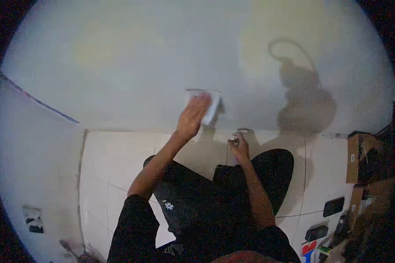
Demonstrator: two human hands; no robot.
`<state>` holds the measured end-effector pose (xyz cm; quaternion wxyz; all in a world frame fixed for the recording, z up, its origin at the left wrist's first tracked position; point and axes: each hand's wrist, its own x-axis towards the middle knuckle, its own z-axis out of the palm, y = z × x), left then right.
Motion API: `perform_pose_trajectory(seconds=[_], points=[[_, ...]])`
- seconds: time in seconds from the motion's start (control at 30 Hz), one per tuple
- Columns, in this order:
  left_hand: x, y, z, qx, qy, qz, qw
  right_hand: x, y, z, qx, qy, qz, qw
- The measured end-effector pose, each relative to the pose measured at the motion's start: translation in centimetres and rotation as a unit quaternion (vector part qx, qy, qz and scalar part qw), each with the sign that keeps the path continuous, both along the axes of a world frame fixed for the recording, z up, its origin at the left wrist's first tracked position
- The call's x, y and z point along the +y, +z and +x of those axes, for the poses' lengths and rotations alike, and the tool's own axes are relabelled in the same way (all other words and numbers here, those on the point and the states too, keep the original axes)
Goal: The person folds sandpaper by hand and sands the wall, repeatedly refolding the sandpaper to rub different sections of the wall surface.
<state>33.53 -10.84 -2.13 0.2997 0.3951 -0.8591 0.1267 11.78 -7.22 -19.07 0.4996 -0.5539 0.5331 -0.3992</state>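
Note:
My left hand (195, 115) is raised to the wall (162, 57) and holds a white sheet (213, 109) flat against it. Its fingers lie over the sheet and are blurred; whether the sheet is paper or cloth, I cannot tell. Lower down, close to the foot of the wall, is my right hand (240, 149). Its fingers are curled closed around something small and whitish that I cannot make out. Both forearms reach forward over my dark-clothed legs (197, 197), which are folded on the floor.
Pale tiles (118, 162) cover the floor. At the right stand cardboard boxes (354, 160), with a dark phone-like object (333, 206), a dark case (317, 233) and a red-and-blue tool (308, 248) nearby. Shadows fall on the wall. A switch plate (33, 219) is at the left.

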Motion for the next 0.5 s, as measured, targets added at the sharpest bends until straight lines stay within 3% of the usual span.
perform_pose_trajectory(seconds=[0.03, 0.17, 0.27, 0.3, 0.4, 0.43, 0.5], points=[[-0.4, 0.2, 0.2, -0.139, -0.036, 0.044, 0.989, 0.1, 0.2, 0.1, -0.001, 0.003, -0.002, 1.000], [-0.2, 2.4, 1.1, -0.075, 0.031, 0.008, 0.997, 0.0, 1.8, -0.4, 0.013, -0.002, -0.015, 1.000], [0.4, 0.3, 0.0, 0.010, 0.022, 0.051, 0.998, 0.1, 1.0, 0.0, 0.029, -0.008, 0.008, 1.000], [-0.1, 0.8, 0.3, -0.094, -0.065, 0.067, 0.991, 0.0, 0.9, 0.1, 0.032, -0.007, 0.015, 0.999], [-0.6, 2.3, 1.0, -0.163, 0.013, 0.018, 0.986, 0.0, 0.4, -0.3, -0.004, 0.008, -0.002, 1.000], [-0.5, 2.9, 0.7, -0.053, 0.027, -0.051, 0.997, -0.3, 0.3, -0.3, -0.007, 0.002, -0.004, 1.000], [-0.2, 2.6, 0.1, -0.014, 0.029, -0.037, 0.999, 0.0, 0.1, 0.1, 0.040, -0.028, -0.048, 0.998]])
